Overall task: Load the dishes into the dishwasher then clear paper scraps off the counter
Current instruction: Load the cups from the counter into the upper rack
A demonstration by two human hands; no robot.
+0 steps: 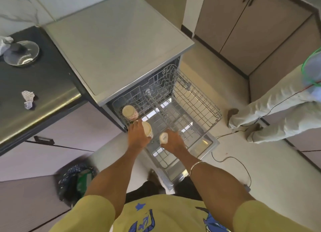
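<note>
- Two hands reach down over the pulled-out wire rack of the open dishwasher.
- Left hand has its fingers curled round a cream cup, holding it bottom-up at the rack's near left edge.
- Right hand grips a smaller white cup, also bottom-up, just beside the first and over the rack's front rail.
- One patterned cup already sits upside down in the rack's left corner, close to the left hand's fingertips.
- On the dark counter to the left lie crumpled paper scraps and, farther back, a glass lid with a dark knob.
- Another person's pale trouser legs stand on the floor at right.
</note>
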